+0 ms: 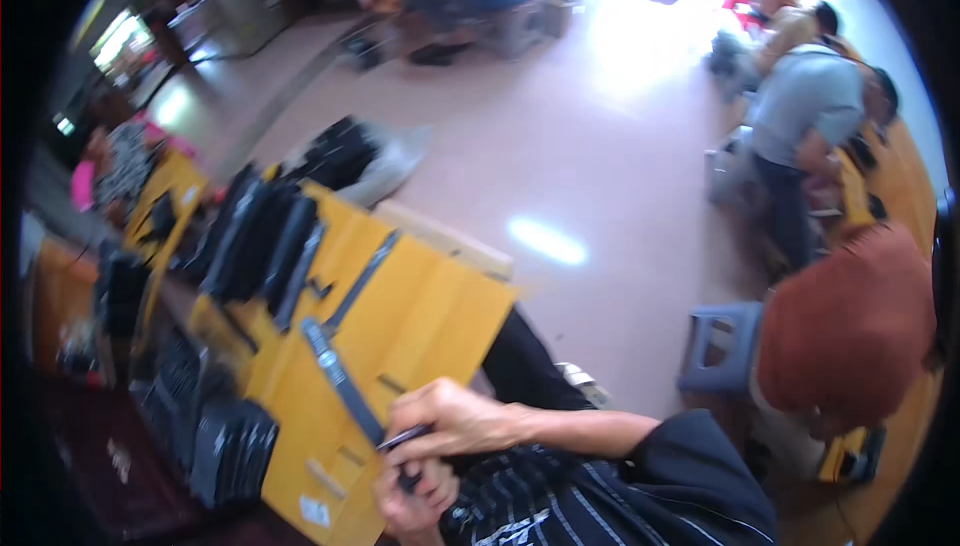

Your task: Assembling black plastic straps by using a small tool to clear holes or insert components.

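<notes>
Both hands are close together at the near edge of a yellow-topped table (440, 296). A dark grey strap (345, 386), like a belt, lies across the tabletop and runs in between them; shiny marks show near its far end. My right hand (445, 421) is closed around a slim dark pen-like thing (405, 437). Just below it, my left hand (415, 496) has its fingers curled around a dark piece that appears to be the strap's near end. A second dark strap (365, 281) rests farther up the table.
Stacks of dark, plastic-wrapped goods (260, 236) stand at the table's far left, with more packs (230, 446) beside it. A black bundle (345, 151) lies on the floor beyond. At right, a blue-grey stool (718, 346) stands near people seated along a long bench.
</notes>
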`<state>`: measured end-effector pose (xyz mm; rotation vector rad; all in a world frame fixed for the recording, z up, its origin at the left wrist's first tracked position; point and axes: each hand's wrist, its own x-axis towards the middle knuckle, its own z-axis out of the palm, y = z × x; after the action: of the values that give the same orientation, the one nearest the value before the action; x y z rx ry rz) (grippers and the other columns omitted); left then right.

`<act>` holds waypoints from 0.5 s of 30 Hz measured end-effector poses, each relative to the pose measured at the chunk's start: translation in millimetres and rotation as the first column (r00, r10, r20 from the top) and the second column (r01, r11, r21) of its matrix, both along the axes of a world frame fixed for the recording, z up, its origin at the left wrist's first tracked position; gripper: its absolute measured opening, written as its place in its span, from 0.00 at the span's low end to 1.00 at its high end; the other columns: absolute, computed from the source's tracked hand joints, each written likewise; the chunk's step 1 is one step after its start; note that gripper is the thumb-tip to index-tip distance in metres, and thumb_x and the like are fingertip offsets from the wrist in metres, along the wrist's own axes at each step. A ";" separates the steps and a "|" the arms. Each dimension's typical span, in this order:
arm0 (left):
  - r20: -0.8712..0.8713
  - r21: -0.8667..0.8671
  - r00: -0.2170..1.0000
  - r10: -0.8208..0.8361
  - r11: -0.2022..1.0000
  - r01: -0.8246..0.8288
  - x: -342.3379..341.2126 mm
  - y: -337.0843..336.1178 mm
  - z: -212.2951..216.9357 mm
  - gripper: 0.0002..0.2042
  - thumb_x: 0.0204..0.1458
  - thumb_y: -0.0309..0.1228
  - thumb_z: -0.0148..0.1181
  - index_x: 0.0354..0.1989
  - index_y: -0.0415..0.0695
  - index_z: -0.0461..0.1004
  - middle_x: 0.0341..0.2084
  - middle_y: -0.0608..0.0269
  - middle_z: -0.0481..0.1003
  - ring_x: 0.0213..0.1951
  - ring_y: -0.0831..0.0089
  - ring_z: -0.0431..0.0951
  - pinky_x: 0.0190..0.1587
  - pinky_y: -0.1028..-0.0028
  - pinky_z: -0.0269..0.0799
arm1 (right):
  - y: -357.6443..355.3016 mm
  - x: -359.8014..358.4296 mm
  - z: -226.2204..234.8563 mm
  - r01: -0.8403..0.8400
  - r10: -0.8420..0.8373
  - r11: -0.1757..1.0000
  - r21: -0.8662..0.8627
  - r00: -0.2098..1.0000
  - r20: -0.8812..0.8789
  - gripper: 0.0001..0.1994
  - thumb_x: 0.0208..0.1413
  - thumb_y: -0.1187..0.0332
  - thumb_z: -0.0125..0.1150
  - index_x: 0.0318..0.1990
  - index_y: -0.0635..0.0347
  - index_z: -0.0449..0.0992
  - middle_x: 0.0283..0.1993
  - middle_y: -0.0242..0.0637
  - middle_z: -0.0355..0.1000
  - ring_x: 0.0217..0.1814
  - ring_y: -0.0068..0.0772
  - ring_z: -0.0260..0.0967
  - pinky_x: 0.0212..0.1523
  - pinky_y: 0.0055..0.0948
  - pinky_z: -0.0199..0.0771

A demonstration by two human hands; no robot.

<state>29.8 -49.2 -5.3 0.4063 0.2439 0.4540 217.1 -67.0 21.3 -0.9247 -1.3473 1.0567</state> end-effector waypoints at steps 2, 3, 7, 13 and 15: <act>-0.084 -0.060 0.996 0.015 0.998 -0.020 -3.8 1.6 -6.0 0.20 0.63 0.52 0.35 0.34 0.48 0.61 0.14 0.70 0.53 0.10 0.79 0.48 0.11 0.79 0.50 | -1.2 -2.4 1.8 0.120 -0.120 0.993 0.002 0.989 0.088 0.13 0.50 0.63 0.65 0.32 0.65 0.74 0.27 0.45 0.70 0.32 0.46 0.71 0.33 0.35 0.70; -0.178 -0.047 0.984 0.030 0.998 -0.039 3.5 0.6 -0.5 0.20 0.63 0.53 0.35 0.33 0.48 0.60 0.13 0.71 0.52 0.10 0.80 0.48 0.10 0.80 0.49 | -1.5 1.9 2.2 0.157 -0.154 0.988 -0.014 0.980 0.129 0.12 0.51 0.65 0.65 0.32 0.65 0.74 0.26 0.44 0.70 0.29 0.42 0.71 0.31 0.35 0.69; -0.339 0.048 0.939 -0.065 0.995 0.086 13.1 -0.8 5.5 0.19 0.63 0.52 0.36 0.31 0.49 0.58 0.12 0.72 0.51 0.09 0.83 0.46 0.08 0.82 0.45 | 24.6 38.5 -26.8 0.383 -0.389 0.917 -0.114 0.920 -0.039 0.09 0.52 0.66 0.64 0.34 0.64 0.76 0.28 0.35 0.74 0.31 0.25 0.73 0.32 0.29 0.72; -0.058 -0.191 0.953 -0.296 0.941 0.280 -47.3 -8.9 -26.9 0.13 0.62 0.45 0.45 0.40 0.47 0.61 0.20 0.66 0.61 0.20 0.72 0.61 0.22 0.77 0.61 | 51.8 252.3 -107.7 0.956 -0.969 0.247 -0.160 0.246 -0.027 0.10 0.51 0.62 0.66 0.31 0.58 0.76 0.26 0.30 0.72 0.26 0.18 0.65 0.23 0.17 0.64; -0.380 0.081 0.925 0.014 0.997 0.018 -46.5 -17.0 -1.0 0.20 0.63 0.52 0.37 0.30 0.47 0.58 0.09 0.72 0.50 0.07 0.84 0.46 0.07 0.83 0.46 | 47.3 268.4 -97.1 0.997 -0.994 0.015 0.070 0.008 0.107 0.13 0.51 0.62 0.65 0.27 0.63 0.74 0.22 0.39 0.71 0.23 0.25 0.63 0.28 0.31 0.65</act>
<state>-16.8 -66.2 -6.3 0.5760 0.6035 0.3814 485.5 -19.7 -75.9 -1.6104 -0.3602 -0.2108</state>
